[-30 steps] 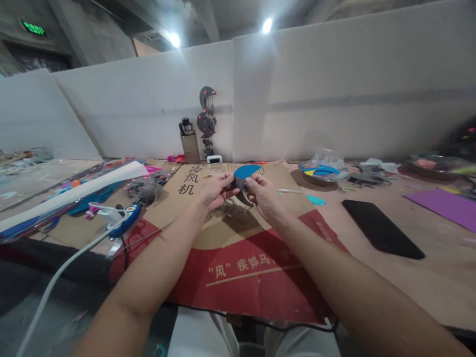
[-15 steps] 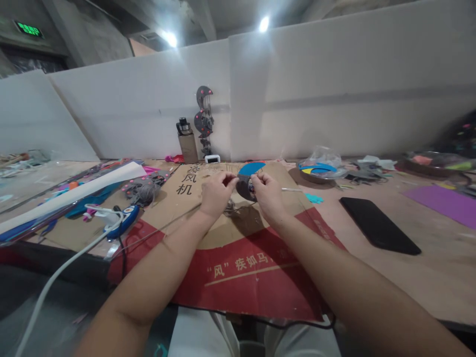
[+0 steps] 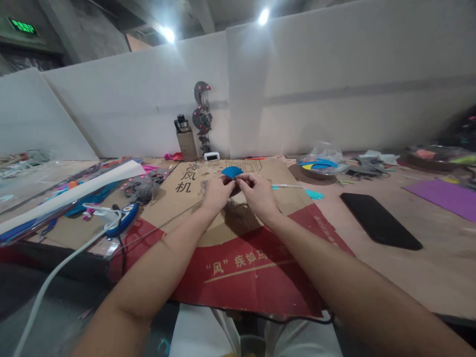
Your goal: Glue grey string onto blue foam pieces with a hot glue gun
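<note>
Over the middle of a cardboard sheet [image 3: 256, 282], my left hand [image 3: 217, 193] and my right hand [image 3: 256, 193] are pinched together, fingertips touching. Both grip a small blue piece [image 3: 232, 172], felt-like with a rounded top, whose upper edge shows above the fingers. Something dark sits just under it, mostly hidden by the fingertips. Grey strings hang or lie below my hands, partly in shadow. Behind, a grey crescent garland with pink dots [image 3: 202, 119] hangs against the white panel.
A bottle [image 3: 185, 141] stands at the back. On the right are a black phone-like slab [image 3: 379, 220], a purple sheet [image 3: 442, 196] and a bowl with blue pieces [image 3: 318, 168]. Left lie a blue power strip [image 3: 124, 220] with a white cable and a grey string bundle [image 3: 145, 188].
My hands have come closer together, the right one moving left. The blue piece has shifted left with them, and the dark grey piece between my fingers is now mostly covered.
</note>
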The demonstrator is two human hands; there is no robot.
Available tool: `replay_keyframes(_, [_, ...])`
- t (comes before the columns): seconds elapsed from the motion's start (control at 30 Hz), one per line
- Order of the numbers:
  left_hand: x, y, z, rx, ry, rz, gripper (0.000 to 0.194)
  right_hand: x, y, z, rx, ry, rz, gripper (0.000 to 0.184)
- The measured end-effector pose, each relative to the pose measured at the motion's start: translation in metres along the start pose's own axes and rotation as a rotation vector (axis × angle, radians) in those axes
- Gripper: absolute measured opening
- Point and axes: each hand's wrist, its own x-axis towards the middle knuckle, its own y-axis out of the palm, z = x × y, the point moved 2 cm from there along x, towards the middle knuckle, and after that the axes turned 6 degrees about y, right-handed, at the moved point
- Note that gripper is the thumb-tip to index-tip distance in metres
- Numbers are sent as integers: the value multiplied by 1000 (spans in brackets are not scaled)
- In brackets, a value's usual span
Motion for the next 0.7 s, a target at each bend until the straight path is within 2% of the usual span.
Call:
replay_keyframes(0.13, [1, 1, 5, -141, -118, -8, 11, -1, -2, 0, -5, 4, -66, 17])
replay_keyframes(0.33, [1, 9, 8, -589, -229, 75, 8, 2, -5, -3, 16, -12, -83, 21])
replay_keyframes(0.5, [-2, 7, 2, -645, -248, 9, 11, 5, -5, -8, 17, 16, -71, 23])
replay_keyframes(0.7, [0, 6, 0, -628, -223, 25, 12, 8, -5, -12, 120, 84, -14, 26])
